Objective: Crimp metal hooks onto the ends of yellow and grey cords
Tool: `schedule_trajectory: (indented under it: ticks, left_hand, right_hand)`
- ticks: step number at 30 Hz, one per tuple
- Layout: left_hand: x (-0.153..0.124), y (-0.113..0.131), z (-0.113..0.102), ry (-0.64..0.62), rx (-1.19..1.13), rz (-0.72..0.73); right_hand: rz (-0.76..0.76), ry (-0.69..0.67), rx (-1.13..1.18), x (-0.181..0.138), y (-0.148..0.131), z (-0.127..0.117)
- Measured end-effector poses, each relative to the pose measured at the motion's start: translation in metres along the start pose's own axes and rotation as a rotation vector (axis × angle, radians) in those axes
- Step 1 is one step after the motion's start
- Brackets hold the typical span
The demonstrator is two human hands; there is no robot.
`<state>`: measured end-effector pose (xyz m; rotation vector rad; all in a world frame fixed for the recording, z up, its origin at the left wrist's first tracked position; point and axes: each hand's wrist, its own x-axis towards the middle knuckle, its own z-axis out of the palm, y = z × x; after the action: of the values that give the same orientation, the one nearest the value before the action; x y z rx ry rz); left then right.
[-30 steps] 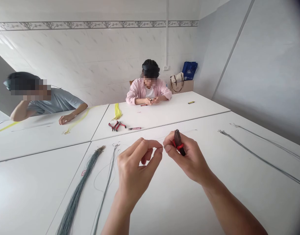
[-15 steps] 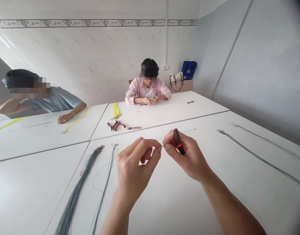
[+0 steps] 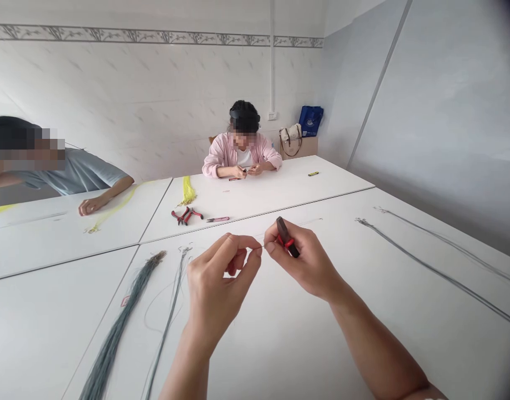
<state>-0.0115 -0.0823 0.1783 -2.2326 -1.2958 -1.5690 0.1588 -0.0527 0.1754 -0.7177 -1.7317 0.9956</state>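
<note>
My left hand (image 3: 221,278) pinches a thin strand (image 3: 261,246) between thumb and index finger. Close by on the right, my right hand (image 3: 305,255) holds pliers (image 3: 286,236) with dark jaws and red on the handles, jaws pointing up. Its thumb and index fingertip also meet at the strand, so the strand spans the small gap between both hands. What sits at the strand's end is too small to make out. Left of my hands lie a thick bundle of grey-green strands (image 3: 125,316) and a thinner bundle (image 3: 167,328) with loose curling ends.
More grey strands (image 3: 421,261) stretch across the table (image 3: 363,355) at right. Farther off lie red-handled pliers (image 3: 187,215), pink snips (image 3: 218,219), a yellow bundle (image 3: 187,191) and a yellow item (image 3: 313,174). Two people (image 3: 242,150) sit at the far side and left.
The view has swung slightly right, so the scene sits farther left. Both hands keep their pinch on the strand, and the pliers stay in my right hand.
</note>
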Motion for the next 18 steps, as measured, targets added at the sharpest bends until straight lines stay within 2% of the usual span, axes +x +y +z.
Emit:
schedule_trajectory:
  ticks: [18]
  left_hand:
    - [0.001, 0.0031, 0.0026, 0.02, -0.014, -0.029]
  right_hand:
    - [-0.01, -0.007, 0.049, 0.0019, 0.0028, 0.0011]
